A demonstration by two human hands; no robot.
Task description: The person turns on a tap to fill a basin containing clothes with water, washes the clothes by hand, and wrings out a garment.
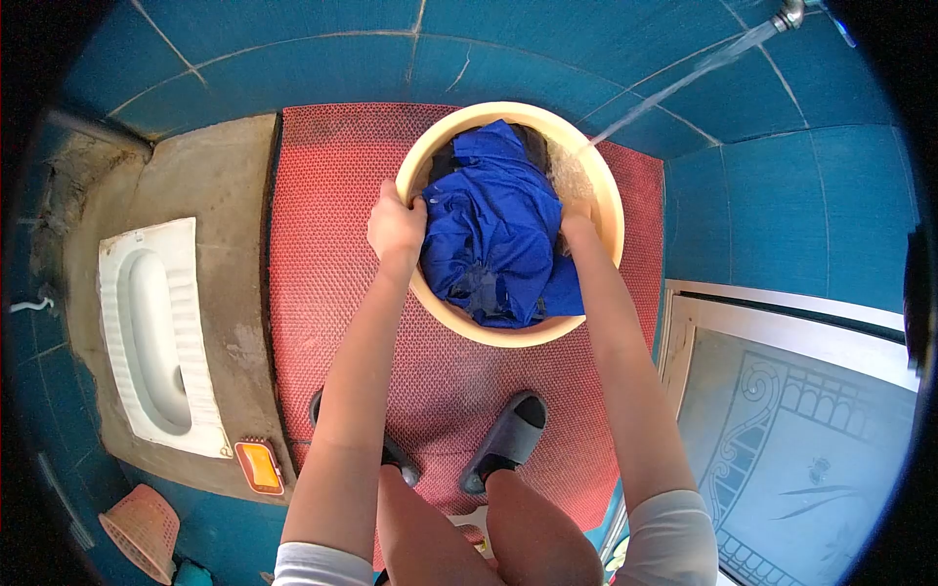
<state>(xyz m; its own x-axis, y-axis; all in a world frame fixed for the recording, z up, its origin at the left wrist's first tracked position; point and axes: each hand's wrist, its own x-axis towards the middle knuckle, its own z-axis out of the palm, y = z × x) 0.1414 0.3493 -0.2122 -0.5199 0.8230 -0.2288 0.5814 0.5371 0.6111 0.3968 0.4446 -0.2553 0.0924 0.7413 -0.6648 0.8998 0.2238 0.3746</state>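
Both your arms reach forward, nearly straight. Your left hand [396,227] grips the rim of a yellow basin [508,338] on the red mat [327,215]. Your right hand [576,221] dips inside, beside the blue cloth [489,230] lying there; its fingers are hidden, so their grip can't be told.
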